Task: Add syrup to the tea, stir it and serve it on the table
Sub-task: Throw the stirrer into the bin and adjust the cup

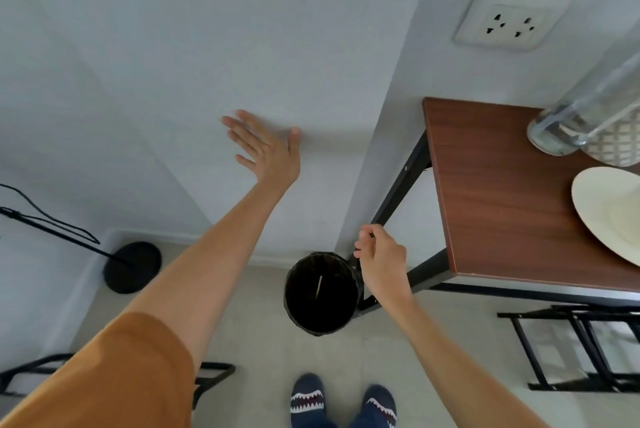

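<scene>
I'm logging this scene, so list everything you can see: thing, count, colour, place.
Table: one, brown top, black legs, right.
Plate: one, cream, on table.
Glass container: one, clear, back of table.
Checked item: one, beige, behind plate.
Bin: one, black, floor by table leg.
Stick: one, pale, over bin's opening.
Socket: one, white, wall.
Stand base: one, black, floor left.
Slippers: two, navy.
Hands: left hand open; right hand above bin.

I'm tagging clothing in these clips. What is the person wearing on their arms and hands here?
The left arm has a short orange-brown sleeve ending around the elbow; the forearm below it is bare. The right arm shows no sleeve in view. The left hand and the right hand are bare: no gloves, rings, watch or bands visible.
</scene>
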